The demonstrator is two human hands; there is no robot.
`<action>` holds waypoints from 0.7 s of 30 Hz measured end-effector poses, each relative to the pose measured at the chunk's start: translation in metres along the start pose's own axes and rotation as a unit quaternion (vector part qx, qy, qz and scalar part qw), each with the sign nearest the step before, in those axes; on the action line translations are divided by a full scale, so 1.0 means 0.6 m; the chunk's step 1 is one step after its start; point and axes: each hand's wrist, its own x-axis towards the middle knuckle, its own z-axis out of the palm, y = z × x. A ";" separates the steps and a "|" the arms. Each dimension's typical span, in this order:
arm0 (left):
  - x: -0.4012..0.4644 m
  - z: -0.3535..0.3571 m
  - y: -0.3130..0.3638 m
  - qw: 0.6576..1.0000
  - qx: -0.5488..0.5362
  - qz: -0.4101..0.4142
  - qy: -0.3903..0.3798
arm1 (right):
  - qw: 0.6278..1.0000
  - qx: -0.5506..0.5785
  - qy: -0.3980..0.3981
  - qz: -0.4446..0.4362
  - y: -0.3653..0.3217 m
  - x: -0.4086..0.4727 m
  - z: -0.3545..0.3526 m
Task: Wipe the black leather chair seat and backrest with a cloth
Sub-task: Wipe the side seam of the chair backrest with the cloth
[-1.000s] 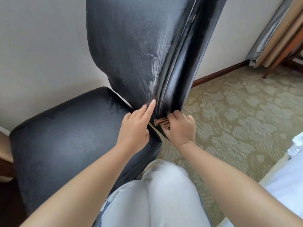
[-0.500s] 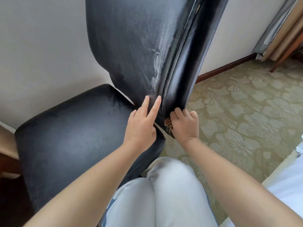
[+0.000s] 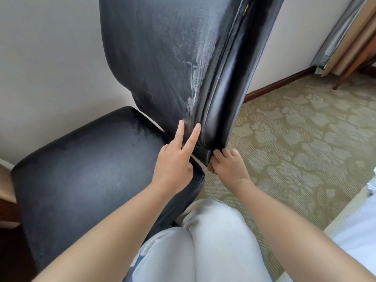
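One black leather chair, side-on to the view, standing on patterned carpet (image 3: 305, 139) close against a pale wall (image 3: 50, 58). Seat (image 3: 87, 176) spreads to the left; backrest (image 3: 162, 58) rises upright from the seat's rear edge, its front face streaked with pale wipe marks, its glossy side edge turned toward the camera.

Two hands in view, both bare-armed.
- Left hand (image 3: 173, 161): two fingers (image 3: 193, 135) held straight and spread apart, tips touching the lower front face of the backrest near its side seam; the other fingers folded into the palm, holding nothing.
- Right hand (image 3: 230, 169): fingers curled round a brownish cloth (image 3: 211, 167) at the bottom corner of the backrest's side edge — only a small scrap of the cloth shows beneath the knuckles, which touch the leather.

One knee in light grey trousers (image 3: 203, 241) fills the lower middle, just beside the seat's front corner. Dark wooden skirting (image 3: 280, 84) runs along the wall's foot. Curtain (image 3: 350, 33) at the upper right; white fabric (image 3: 362, 231) at the right edge.
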 end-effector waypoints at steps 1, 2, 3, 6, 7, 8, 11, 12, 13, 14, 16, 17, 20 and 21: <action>0.000 -0.001 -0.001 1.000 -0.002 -0.004 -0.006 | 0.999 0.014 -0.043 0.006 -0.003 -0.004 0.000; 0.000 -0.001 0.001 1.000 -0.009 -0.013 -0.010 | 0.996 0.023 -0.086 0.014 -0.003 -0.011 0.000; -0.001 0.001 0.004 1.000 -0.015 -0.022 -0.011 | 0.992 0.036 -0.113 0.037 0.000 -0.018 -0.005; -0.002 0.007 0.016 0.999 -0.017 -0.047 -0.022 | 0.990 0.075 -0.113 0.046 0.010 -0.033 -0.015; -0.002 0.008 0.019 0.998 -0.019 -0.052 -0.024 | 0.990 0.089 -0.103 0.043 0.012 -0.033 -0.020; -0.001 0.008 0.021 0.998 -0.021 -0.056 -0.023 | 0.991 0.100 -0.079 0.037 0.013 -0.031 -0.024; -0.001 0.008 0.023 0.997 -0.029 -0.062 -0.023 | 0.993 0.112 0.000 0.034 0.008 -0.015 -0.034; -0.001 0.008 0.023 0.997 -0.034 -0.061 -0.025 | 0.992 0.115 0.024 0.042 0.008 -0.007 -0.035; -0.001 0.008 0.023 0.997 -0.041 -0.060 -0.028 | 0.991 0.116 0.043 0.055 0.008 0.002 -0.037; -0.001 0.009 0.023 0.997 -0.048 -0.060 -0.031 | 0.990 0.112 0.062 0.065 0.010 0.012 -0.036; -0.001 0.010 0.022 0.996 -0.061 -0.061 -0.031 | 0.989 0.089 0.093 0.069 0.016 0.027 -0.032; -0.001 0.011 0.021 0.995 -0.068 -0.060 -0.029 | 0.990 0.074 0.107 0.061 0.020 0.031 -0.026; 0.005 0.017 0.019 0.994 -0.085 -0.058 -0.020 | 0.988 0.047 0.144 0.024 0.026 0.029 -0.002; 0.008 0.020 0.018 0.994 -0.089 -0.059 -0.015 | 0.987 0.044 0.151 0.022 0.027 0.027 0.005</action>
